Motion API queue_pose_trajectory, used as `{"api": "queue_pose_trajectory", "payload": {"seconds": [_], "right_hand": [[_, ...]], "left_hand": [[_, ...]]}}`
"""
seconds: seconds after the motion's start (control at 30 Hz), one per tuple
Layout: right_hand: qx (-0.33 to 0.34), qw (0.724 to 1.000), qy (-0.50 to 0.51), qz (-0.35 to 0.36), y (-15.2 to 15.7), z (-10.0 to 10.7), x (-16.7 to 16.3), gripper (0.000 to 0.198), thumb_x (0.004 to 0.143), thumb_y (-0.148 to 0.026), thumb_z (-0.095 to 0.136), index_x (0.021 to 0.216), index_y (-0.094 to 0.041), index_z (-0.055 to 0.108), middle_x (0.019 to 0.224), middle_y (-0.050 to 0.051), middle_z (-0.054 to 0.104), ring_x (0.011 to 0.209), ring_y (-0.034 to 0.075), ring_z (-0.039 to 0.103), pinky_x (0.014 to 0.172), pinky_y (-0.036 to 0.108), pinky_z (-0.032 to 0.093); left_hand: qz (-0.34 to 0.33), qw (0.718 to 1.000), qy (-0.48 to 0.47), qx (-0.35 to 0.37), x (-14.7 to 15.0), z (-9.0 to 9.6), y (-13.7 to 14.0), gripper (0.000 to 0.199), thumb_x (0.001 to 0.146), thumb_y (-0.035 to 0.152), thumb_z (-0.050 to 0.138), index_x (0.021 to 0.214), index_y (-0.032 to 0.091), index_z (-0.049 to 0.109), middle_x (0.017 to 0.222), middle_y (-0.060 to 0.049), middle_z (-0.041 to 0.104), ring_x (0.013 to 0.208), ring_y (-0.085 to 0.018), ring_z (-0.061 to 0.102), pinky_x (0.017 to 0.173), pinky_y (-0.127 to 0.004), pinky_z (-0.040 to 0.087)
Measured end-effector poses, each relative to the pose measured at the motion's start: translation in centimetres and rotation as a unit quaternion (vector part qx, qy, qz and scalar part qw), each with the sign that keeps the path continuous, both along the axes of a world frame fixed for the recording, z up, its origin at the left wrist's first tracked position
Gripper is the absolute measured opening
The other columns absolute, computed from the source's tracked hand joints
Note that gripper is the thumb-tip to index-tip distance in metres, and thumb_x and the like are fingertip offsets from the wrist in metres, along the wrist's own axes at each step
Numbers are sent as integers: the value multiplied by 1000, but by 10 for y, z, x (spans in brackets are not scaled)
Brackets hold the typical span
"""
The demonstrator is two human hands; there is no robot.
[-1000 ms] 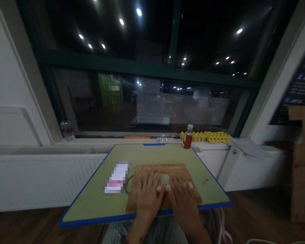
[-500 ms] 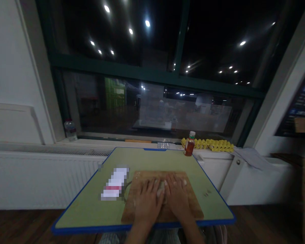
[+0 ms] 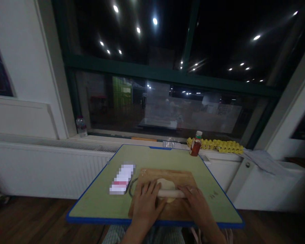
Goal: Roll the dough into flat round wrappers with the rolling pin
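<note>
A pale rolling pin [image 3: 171,193] lies crosswise on a flattened round of dough [image 3: 166,184], on a wooden cutting board [image 3: 173,214]. My left hand [image 3: 146,200] is closed over the pin's left end, its fingers pointing away from me. At the opposite end, my right hand [image 3: 196,201] grips the pin with a ring showing on one finger. Dough spreads out in front of the pin and a little behind it. Both pin ends are hidden beneath my hands.
The green table [image 3: 99,203] has a blue rim. Left of the board lie a blurred-out white and red rectangle [image 3: 122,179] and a dark loop [image 3: 132,188]. A bottle of red-brown liquid [image 3: 195,145] stands at the far right corner. Yellow egg trays [image 3: 218,145] rest on the sill.
My hands have moved apart from close together over the board's middle, and the rolling pin and dough now show between them. The view has swung slightly left.
</note>
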State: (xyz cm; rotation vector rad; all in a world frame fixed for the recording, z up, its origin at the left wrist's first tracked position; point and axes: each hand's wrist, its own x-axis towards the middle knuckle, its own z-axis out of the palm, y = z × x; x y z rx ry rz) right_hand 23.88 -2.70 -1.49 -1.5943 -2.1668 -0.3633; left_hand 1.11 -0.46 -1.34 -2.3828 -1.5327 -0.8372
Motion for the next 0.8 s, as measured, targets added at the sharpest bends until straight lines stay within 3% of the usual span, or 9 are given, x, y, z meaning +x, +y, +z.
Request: {"api": "queue_pose_trajectory", "payload": {"seconds": [0.2, 0.4, 0.67, 0.8], "right_hand": [[-26, 998, 38, 32, 9, 6, 7, 34, 90, -22, 47, 120, -27, 62, 115, 3, 68, 108, 22, 60, 95, 36, 43], [-58, 994, 71, 53, 23, 12, -9, 33, 88, -22, 53, 120, -26, 62, 116, 2, 68, 110, 21, 59, 97, 34, 42], [0, 998, 50, 42, 25, 14, -11, 29, 92, -40, 50, 113, -26, 65, 117, 3, 67, 111, 20, 59, 98, 34, 41], [10, 1000, 7, -2, 38, 31, -26, 34, 98, -31, 37, 121, -22, 61, 124, 8, 65, 119, 21, 55, 102, 38, 39]], "left_hand": [[-1, 1000, -9, -22, -13, 19, 2, 26, 94, 40, 47, 108, 27, 66, 119, -1, 67, 107, -21, 60, 98, -39, 40], [45, 999, 11, -7, -12, 45, 33, 35, 98, 38, 38, 107, 21, 67, 122, -8, 66, 115, -25, 58, 108, -50, 31], [36, 997, 36, -60, 3, 26, 72, 37, 97, 39, 38, 112, 22, 66, 136, -8, 57, 128, -27, 48, 109, -51, 31], [47, 993, 39, -105, 9, 20, 72, 45, 96, 43, 35, 130, 22, 56, 142, -9, 52, 134, -29, 41, 110, -54, 29]]}}
